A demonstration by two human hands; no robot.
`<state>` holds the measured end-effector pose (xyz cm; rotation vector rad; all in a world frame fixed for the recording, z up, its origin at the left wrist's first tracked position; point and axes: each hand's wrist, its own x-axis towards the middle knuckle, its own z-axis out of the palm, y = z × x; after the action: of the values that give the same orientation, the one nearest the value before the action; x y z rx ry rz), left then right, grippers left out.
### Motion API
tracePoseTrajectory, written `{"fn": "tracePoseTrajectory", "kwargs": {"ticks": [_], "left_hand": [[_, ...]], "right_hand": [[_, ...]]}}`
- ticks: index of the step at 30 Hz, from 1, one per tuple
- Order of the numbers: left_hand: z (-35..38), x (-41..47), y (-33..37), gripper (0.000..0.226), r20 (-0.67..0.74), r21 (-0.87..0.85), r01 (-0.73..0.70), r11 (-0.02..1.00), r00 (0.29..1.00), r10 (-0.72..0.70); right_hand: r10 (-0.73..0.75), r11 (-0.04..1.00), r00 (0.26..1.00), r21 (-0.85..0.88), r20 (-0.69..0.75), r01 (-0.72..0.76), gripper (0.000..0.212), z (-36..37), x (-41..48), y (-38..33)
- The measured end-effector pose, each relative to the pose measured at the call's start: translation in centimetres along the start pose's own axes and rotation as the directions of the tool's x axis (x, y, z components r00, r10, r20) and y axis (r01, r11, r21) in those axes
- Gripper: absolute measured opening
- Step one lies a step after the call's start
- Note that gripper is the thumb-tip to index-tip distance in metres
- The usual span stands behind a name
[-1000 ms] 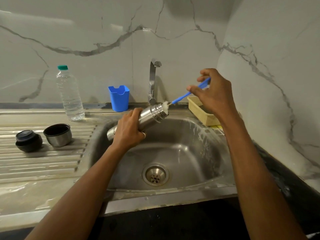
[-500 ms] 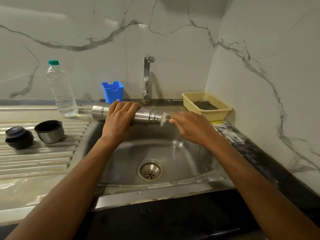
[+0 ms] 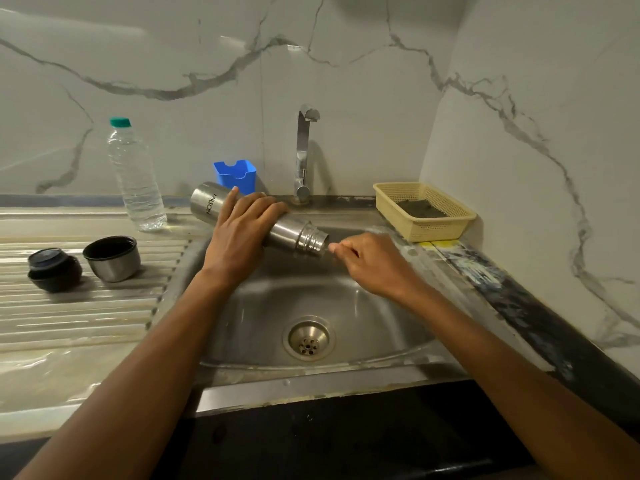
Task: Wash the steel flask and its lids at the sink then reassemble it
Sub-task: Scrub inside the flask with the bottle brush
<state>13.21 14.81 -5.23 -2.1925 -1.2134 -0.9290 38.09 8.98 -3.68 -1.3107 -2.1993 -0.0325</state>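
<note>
Over on the ribbed steel draining board (image 3: 86,306), the dark dome-shaped inner lid (image 3: 53,273) sits beside the steel cup-shaped outer lid (image 3: 112,258), mouth up, both well apart from the flask, so reassembly hasn't started. Behind them stands a clear plastic water bottle with a green cap (image 3: 135,178). Moving right, the left hand (image 3: 242,233) is wrapped around the cylindrical steel flask (image 3: 294,233), holding it tilted over the steel sink basin (image 3: 346,306), open threaded mouth pointing down to the right. The right hand (image 3: 370,263) is pinched closed right at that mouth; what it grips is hidden. The chrome tap (image 3: 304,154) looks dry. Judging by this, the flask's inside is being scrubbed; rinsing, the lids and screwing everything together remain.
</note>
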Motion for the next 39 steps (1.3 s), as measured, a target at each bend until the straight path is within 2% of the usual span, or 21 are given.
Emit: {"fn": "tracePoseTrajectory", "kwargs": {"ticks": [3,4,6,8,10,12,14,17,19,22,24,25,26,28,29,30,32,33,35,37,39], "left_hand": [[-0.3,0.1,0.2,0.069,-0.029,-0.02,0.059,0.998,0.998,-0.06],[-0.3,0.1,0.1,0.07,-0.029,-0.023,0.067,0.997,0.997,-0.068],[-0.3,-0.2,0.0,0.068,-0.023,-0.008,0.035,0.999,0.999,-0.035],[-0.2,-0.2,0.1,0.064,-0.032,0.019,-0.015,1.0,0.999,0.016],[-0.3,-0.2,0.3,0.064,-0.044,0.036,-0.036,0.999,0.998,0.038],[-0.4,-0.2,0.3,0.065,-0.051,0.053,-0.042,0.998,0.998,0.044],[-0.5,-0.1,0.5,0.067,-0.032,0.057,-0.049,0.997,0.998,0.051],[-0.4,0.0,1.0,0.07,0.022,0.059,-0.07,0.996,0.997,0.069],[-0.2,0.0,1.0,0.076,0.023,0.076,-0.065,0.995,0.998,0.064],[0.2,-0.2,1.1,0.103,-0.026,-0.006,0.181,0.984,0.983,-0.181],[-0.1,0.0,2.1,0.111,-0.051,-0.199,0.49,0.849,0.86,-0.508],[-0.8,0.2,2.9,0.106,-0.025,-0.308,0.633,0.71,0.741,-0.671],[-1.2,0.5,3.3,0.097,0.028,-0.427,0.732,0.531,0.597,-0.802],[-2.0,0.8,3.7,0.07,0.221,-0.656,0.744,0.123,0.346,-0.912],[-2.1,0.9,3.8,0.052,0.371,-0.745,0.663,-0.081,0.31,-0.876],[-2.3,1.0,3.9,0.041,0.511,-0.793,0.541,-0.281,0.338,-0.79],[-2.6,1.3,4.6,0.048,0.643,-0.762,0.296,-0.576,0.457,-0.615],[-2.9,1.5,4.9,0.06,0.645,-0.742,0.217,-0.635,0.49,-0.587],[-3.2,2.0,5.5,0.072,0.632,-0.751,0.184,-0.634,0.477,-0.611],[-2.9,2.0,5.2,0.058,0.624,-0.777,0.227,-0.587,0.389,-0.677],[-2.5,1.9,4.3,0.039,0.616,-0.788,0.219,-0.576,0.302,-0.728]], "right_hand": [[-0.164,0.928,0.976,-0.358,-0.145,0.103,0.031,-0.2,-0.4,0.6],[-0.117,0.947,0.984,-0.315,-0.132,0.07,0.031,-0.3,-0.4,0.5],[0.029,0.999,0.998,0.021,-0.061,-0.027,0.035,0.0,-0.1,0.1],[0.211,0.925,0.961,0.283,0.177,-0.254,0.032,0.1,0.1,-0.3],[0.241,0.939,0.956,0.208,0.168,-0.274,0.031,0.4,0.2,-0.1],[0.224,0.958,0.969,0.158,0.102,-0.238,0.048,0.4,0.0,0.0],[0.221,0.945,0.968,0.219,0.122,-0.244,0.058,0.4,0.0,-0.1],[0.207,0.922,0.959,0.291,0.191,-0.257,0.058,0.9,0.2,-0.9],[0.201,0.948,0.966,0.216,0.162,-0.234,0.055,1.3,0.4,-1.5],[0.193,0.956,0.978,0.21,0.082,-0.206,0.048,1.2,0.5,-1.6],[0.189,0.95,0.981,0.246,0.047,-0.194,0.04,0.7,0.3,-1.4],[0.19,0.946,0.981,0.262,0.029,-0.191,0.039,0.5,0.2,-1.3],[0.194,0.943,0.981,0.276,0.009,-0.189,0.04,0.4,0.1,-1.2],[0.201,0.946,0.979,0.266,-0.024,-0.187,0.047,0.3,-0.2,-1.4],[0.193,0.954,0.98,0.24,-0.044,-0.177,0.05,0.3,-0.3,-1.6],[0.18,0.966,0.981,0.203,-0.071,-0.163,0.054,0.4,-0.3,-1.8],[0.116,0.991,0.985,0.084,-0.129,-0.106,0.058,0.8,-0.4,-2.3],[0.062,0.998,0.988,0.01,-0.144,-0.061,0.06,1.0,-0.5,-2.7],[-0.033,0.995,0.993,-0.102,-0.115,0.021,0.064,1.5,-0.8,-3.2],[-0.046,0.993,0.999,-0.109,-0.013,0.045,0.066,1.5,-0.9,-3.5],[0.013,1.0,0.996,-0.015,0.093,-0.012,0.053,1.7,-0.6,-3.3]]}}
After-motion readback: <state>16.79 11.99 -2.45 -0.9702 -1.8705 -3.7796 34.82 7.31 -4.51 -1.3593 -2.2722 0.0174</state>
